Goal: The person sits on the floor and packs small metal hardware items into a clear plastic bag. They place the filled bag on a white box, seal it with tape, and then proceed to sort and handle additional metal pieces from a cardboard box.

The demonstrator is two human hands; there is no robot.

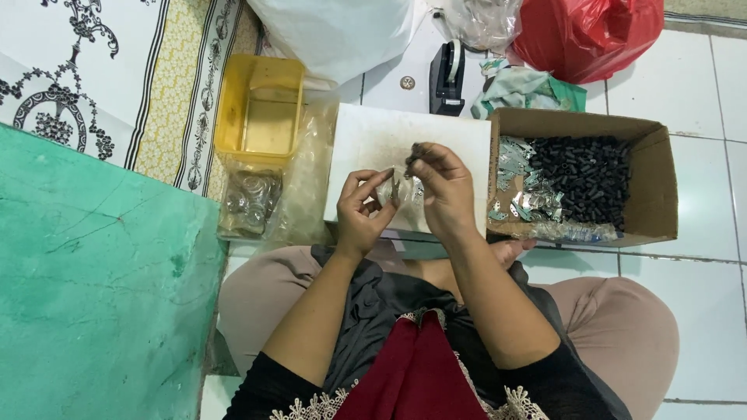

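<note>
Sitting cross-legged on a tiled floor, I hold both hands over a white board [366, 136]. My left hand [362, 208] pinches a small clear plastic packet [395, 189] with shiny metal bits in it. My right hand [443, 190] grips a few small black tube pieces [415, 152] at its fingertips, just above the packet. The two hands touch at the packet. To the right stands a cardboard box [661, 179] holding a heap of black tube pieces [587, 177] and silvery metal clips [520, 183].
A yellow plastic tub [233, 109] stands at the left, with a clear bag of round metal parts [250, 201] in front of it. A black tape dispenser [447, 78], a red bag [587, 35] and a white bag [338, 31] lie beyond. A green mat [93, 280] covers the left.
</note>
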